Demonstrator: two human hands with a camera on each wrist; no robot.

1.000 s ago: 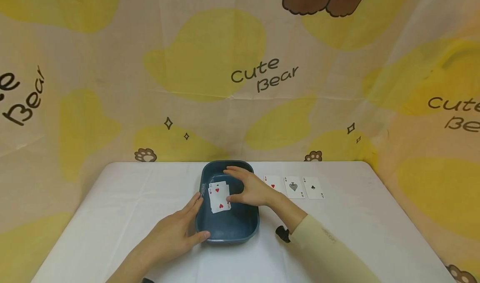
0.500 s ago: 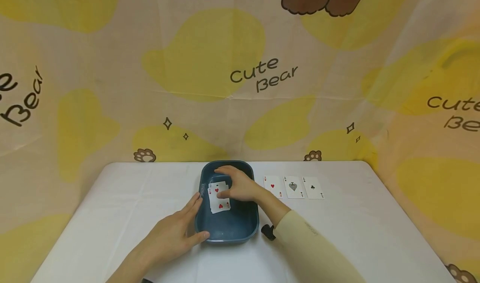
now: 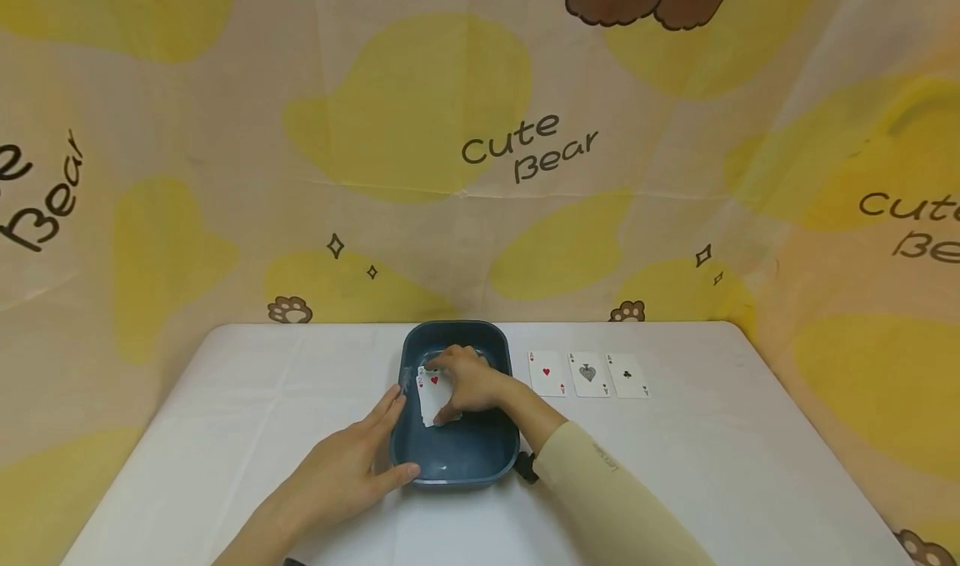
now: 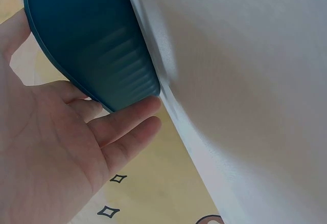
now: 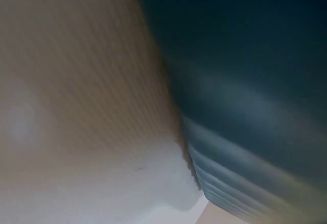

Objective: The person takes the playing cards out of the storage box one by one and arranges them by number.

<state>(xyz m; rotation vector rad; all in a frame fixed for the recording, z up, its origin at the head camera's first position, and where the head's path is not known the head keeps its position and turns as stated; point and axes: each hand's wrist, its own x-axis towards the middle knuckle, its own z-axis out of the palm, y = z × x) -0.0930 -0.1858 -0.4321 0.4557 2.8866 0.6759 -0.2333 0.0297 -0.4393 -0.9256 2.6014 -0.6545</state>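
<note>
A small stack of white playing cards (image 3: 432, 398) lies in the left half of a dark blue plastic tray (image 3: 453, 458), a red heart pip showing on the top card. The right hand (image 3: 474, 383) reaches over the tray's right rim and covers part of the stack, its thumb at the near end and its forefinger at the far end; whether they pinch the cards, I cannot tell.

The left hand (image 3: 348, 466) rests against the tray's left side, fingers extended and slightly spread, thumb apart at the near left corner.

Right of the tray, an ace of hearts (image 3: 547, 373), an ace of spades (image 3: 588, 374) and an ace of clubs (image 3: 628, 376) lie face up in a row on the white tablecloth (image 3: 712, 466). Behind stands a yellow-patterned "Cute Bear" backdrop (image 3: 420, 107).
</note>
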